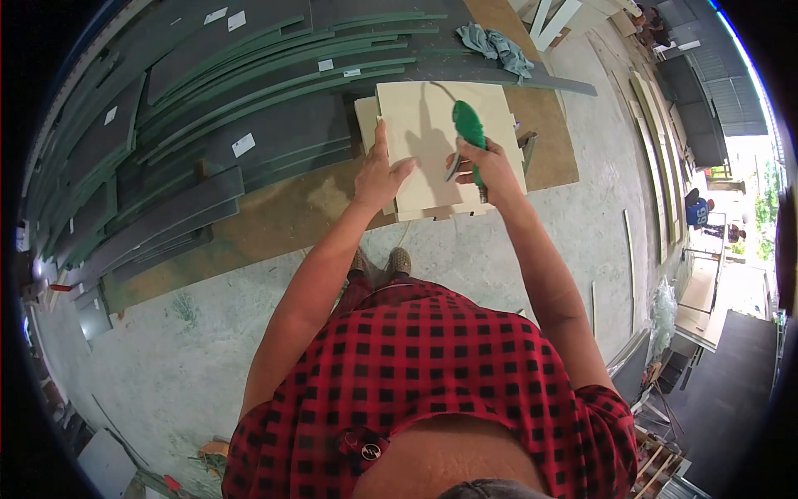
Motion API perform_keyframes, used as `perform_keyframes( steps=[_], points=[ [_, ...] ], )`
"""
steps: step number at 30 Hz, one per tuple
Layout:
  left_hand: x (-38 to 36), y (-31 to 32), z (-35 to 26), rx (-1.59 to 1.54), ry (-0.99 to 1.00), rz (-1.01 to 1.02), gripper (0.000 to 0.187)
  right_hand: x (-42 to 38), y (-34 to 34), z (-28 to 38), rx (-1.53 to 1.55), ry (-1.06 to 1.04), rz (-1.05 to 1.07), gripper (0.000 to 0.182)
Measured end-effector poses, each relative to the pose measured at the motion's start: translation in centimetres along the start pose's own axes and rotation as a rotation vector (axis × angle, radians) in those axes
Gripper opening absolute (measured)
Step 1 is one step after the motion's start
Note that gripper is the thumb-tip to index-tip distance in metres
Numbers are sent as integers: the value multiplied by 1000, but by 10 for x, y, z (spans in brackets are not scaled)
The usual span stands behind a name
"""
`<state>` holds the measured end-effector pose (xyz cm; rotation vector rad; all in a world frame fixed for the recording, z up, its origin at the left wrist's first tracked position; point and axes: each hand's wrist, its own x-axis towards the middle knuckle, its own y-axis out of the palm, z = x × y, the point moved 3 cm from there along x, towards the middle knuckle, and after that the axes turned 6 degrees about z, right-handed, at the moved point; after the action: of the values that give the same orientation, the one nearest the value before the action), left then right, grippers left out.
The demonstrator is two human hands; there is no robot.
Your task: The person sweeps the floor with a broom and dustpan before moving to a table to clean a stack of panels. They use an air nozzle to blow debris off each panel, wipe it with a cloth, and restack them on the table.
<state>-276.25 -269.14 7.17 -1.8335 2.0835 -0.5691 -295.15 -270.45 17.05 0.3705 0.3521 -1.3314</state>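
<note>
A stack of pale, cream-coloured flat panels (pixel 402 108) lies in front of me, their edges slightly uneven. My left hand (pixel 381 176) rests at the left edge of the stack, fingers stretched out and thumb spread over the top panel. In my right hand (pixel 494 171) is a green hand tool (pixel 468 123), held above the right part of that panel. A dark lever or trigger shows by my fingers, and the tool's lower end points toward me. Its exact kind is not clear. Shadows of hand and tool fall on the panel.
Dark green-grey boards (pixel 274 91) with white labels are piled to the left on a brown work surface (pixel 553 154). A crumpled grey cloth (pixel 496 51) lies at the back. Long strips (pixel 652 158) lie on the concrete floor (pixel 582 224) at right; a person (pixel 698 209) is farther off.
</note>
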Motion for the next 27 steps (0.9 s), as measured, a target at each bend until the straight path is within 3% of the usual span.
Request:
perform_keyframes(
  steps=[11,27],
  points=[
    [-1,-1,-3,8,-26,10,92,-7,-72,-7,-31,-6,-253,25],
    [0,3,2,24,-24,32,93,-5,-79,-23,28,-19,-239,31]
  ],
)
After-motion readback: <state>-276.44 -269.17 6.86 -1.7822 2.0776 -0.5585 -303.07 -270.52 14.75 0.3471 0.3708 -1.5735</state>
